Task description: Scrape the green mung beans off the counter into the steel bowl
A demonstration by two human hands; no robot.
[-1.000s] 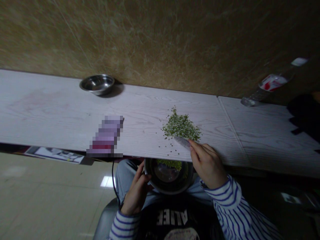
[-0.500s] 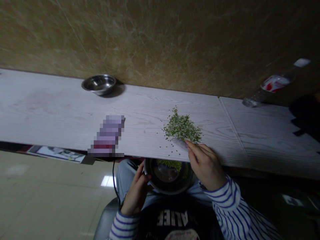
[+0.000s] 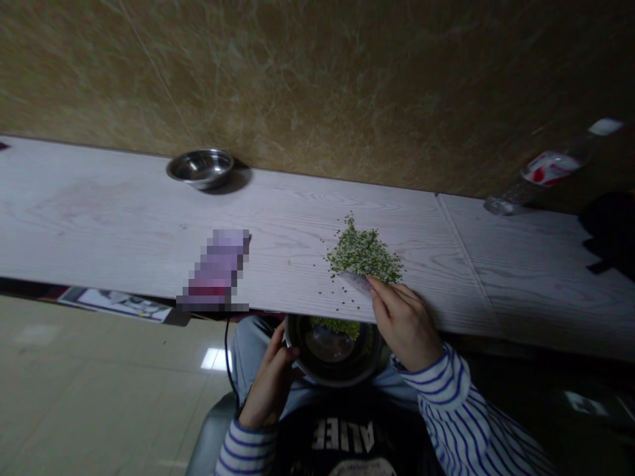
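Observation:
My right hand (image 3: 407, 324) pinches a thin, greyish-purple card-like piece (image 3: 355, 281) and holds it slanted at the near side of a spread heap of small green beans (image 3: 364, 254) on the counter. What the piece is exactly, I cannot make out. Below the counter's front edge, my left hand (image 3: 275, 373) grips the left rim of a metal bowl (image 3: 332, 378) resting over my lap. Some green beans (image 3: 342, 326) lie at the far side inside this bowl, partly hidden under the counter edge. A few loose beans are scattered between the heap and the edge.
A small steel bowl (image 3: 201, 169) stands by the wall at the back left. Left of the heap lies a blurred-out phone-like object (image 3: 214, 271), with a black cable (image 3: 227, 357) hanging below. A plastic bottle (image 3: 546, 168) and a dark object (image 3: 608, 228) are at the right.
The card-like piece has tilted a little against the heap's near edge. My left hand stays on the bowl's rim. The whole view has shifted slightly.

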